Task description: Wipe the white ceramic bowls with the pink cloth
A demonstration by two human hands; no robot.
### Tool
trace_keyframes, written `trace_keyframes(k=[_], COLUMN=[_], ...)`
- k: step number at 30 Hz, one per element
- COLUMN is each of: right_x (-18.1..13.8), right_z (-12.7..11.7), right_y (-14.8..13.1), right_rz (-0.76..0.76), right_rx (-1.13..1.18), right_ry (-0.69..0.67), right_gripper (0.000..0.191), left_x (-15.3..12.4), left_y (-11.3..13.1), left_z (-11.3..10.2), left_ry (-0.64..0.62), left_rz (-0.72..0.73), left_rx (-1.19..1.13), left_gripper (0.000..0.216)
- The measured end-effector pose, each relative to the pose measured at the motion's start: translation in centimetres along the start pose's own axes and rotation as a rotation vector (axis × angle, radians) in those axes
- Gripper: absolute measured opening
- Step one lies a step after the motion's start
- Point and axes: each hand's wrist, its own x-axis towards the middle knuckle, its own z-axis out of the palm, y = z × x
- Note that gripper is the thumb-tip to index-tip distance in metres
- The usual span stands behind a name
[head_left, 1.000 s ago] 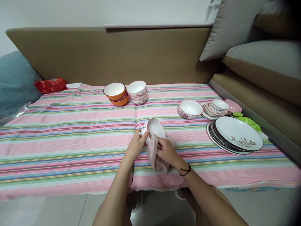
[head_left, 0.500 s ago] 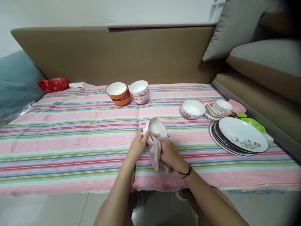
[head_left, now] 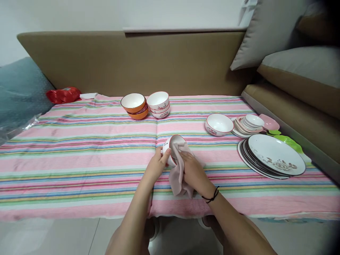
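Observation:
My left hand [head_left: 157, 163] grips a white bowl [head_left: 166, 146] with a red rim, tilted so its mouth faces right, thumb near the rim. A pale pink cloth [head_left: 177, 177] is in my right hand [head_left: 192, 168], which presses part of it into the bowl; the rest hangs down below. The fingertips of my right hand are partly hidden by the cloth. Beyond my hands stand a stack of white bowls [head_left: 158, 101] with red patterns and a stack of orange bowls [head_left: 133, 103]. A single white bowl [head_left: 219, 124] sits to the right.
A striped cloth [head_left: 79, 159] covers the surface. At right are a stack of large plates [head_left: 276, 154], small dishes [head_left: 251, 124], a pink dish [head_left: 268, 122] and a green leaf-shaped dish [head_left: 289, 141]. A red bundle [head_left: 63, 95] and a blue cushion [head_left: 21, 92] lie at left.
My right hand has pushed the cloth further into the bowl, and its fingers have straightened somewhat. The cloth now covers more of the bowl's inside. The view has shifted slightly.

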Motion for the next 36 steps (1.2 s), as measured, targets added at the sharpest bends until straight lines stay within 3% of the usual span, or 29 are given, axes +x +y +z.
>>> trace_keyframes(k=[7,11,18,23,25,29,33,36], right_x=[-0.2,0.1,0.4,0.3,0.3,0.3,0.1,-0.1], right_z=[0.8,0.4,-1.0,-0.7,-0.6,-0.9,-1.1,-0.7], right_y=[-0.3,-1.2,-1.3,-0.3,-0.2,-0.8,-1.6,-1.4], right_rz=[0.042,0.006,0.054,-0.03,-0.023,0.082,0.023,-0.02], right_rx=[0.128,0.248,0.271,0.036,-0.01,0.097,0.316,0.268], right_ry=[0.118,0.03,-0.113,-0.065,-0.07,-0.112,-0.093,-0.087], right_gripper=[0.059,0.072,0.028,0.038,0.032,0.017,0.035,0.038], left_x=[0.2,0.3,0.4,0.2,0.2,0.4,0.3,0.1], left_y=[0.4,0.4,-0.2,0.2,0.2,0.1,0.3,0.6], left_z=[-0.1,-0.2,-0.3,-0.4,-0.4,-0.3,0.1,0.5], left_ry=[0.015,0.035,0.028,0.03,0.035,0.04,-0.008,-0.035], left_rz=[-0.003,0.004,0.015,0.008,0.006,-0.001,-0.037,-0.016], left_rx=[0.009,0.05,0.071,0.053,0.049,0.037,-0.083,-0.146], left_gripper=[0.046,0.043,0.043,0.039,0.039,0.046,0.056,0.068])
